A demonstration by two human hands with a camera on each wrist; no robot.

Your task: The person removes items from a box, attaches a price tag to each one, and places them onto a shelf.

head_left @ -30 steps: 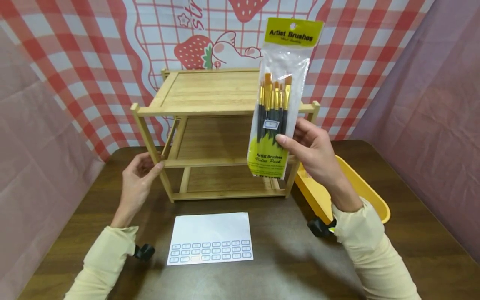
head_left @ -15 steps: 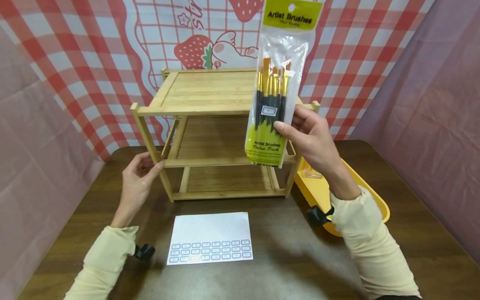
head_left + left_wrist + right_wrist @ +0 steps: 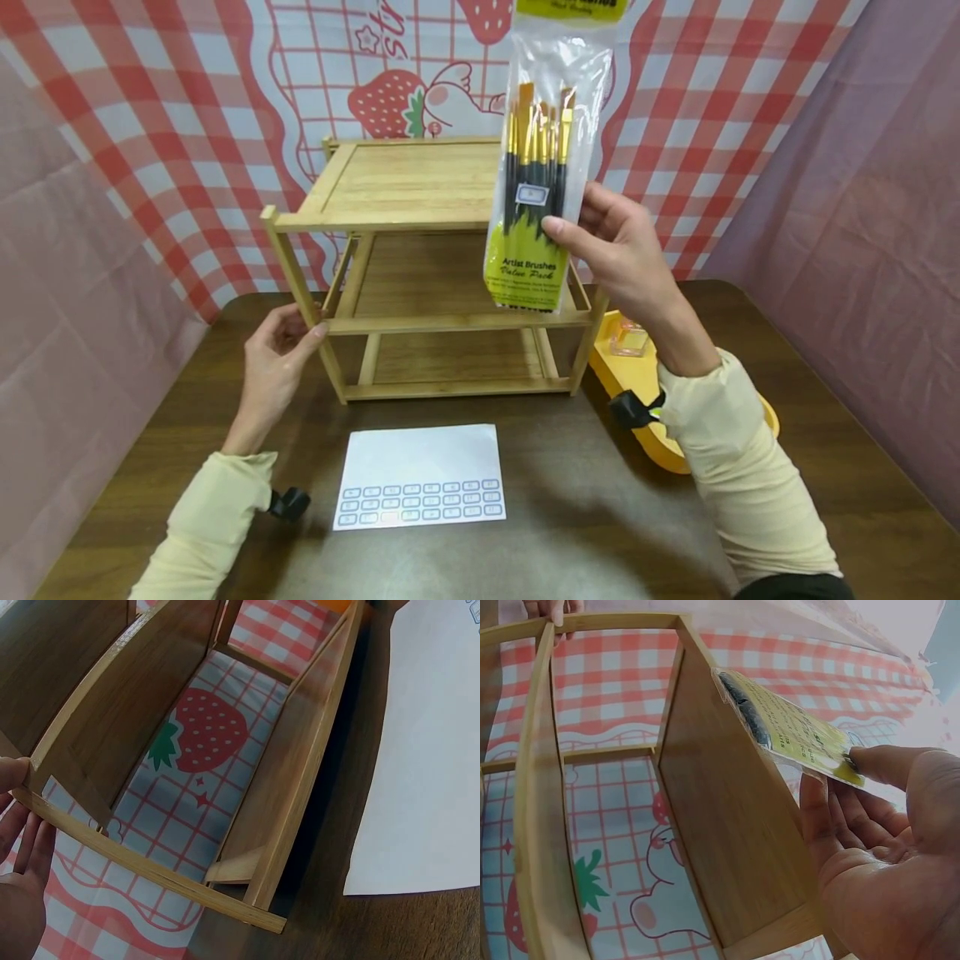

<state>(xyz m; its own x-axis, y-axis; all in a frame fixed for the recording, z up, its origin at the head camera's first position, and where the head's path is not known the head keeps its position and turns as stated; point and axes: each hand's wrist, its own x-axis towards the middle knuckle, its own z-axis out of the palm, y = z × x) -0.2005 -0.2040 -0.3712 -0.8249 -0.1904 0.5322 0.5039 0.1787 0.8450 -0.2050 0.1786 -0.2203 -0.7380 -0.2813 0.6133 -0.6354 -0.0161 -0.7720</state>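
Brush pack [image 3: 542, 179] | your right hand [image 3: 622, 250] pinches it upright, in the air before the wooden shelf [image 3: 420, 187] top tier | your left hand [image 3: 276, 358] steadies the shelf's front-left post, fingers relaxed | judged: picked up, not yet set down; placing remains.

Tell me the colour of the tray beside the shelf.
Yellow tray, clearest in the head view.
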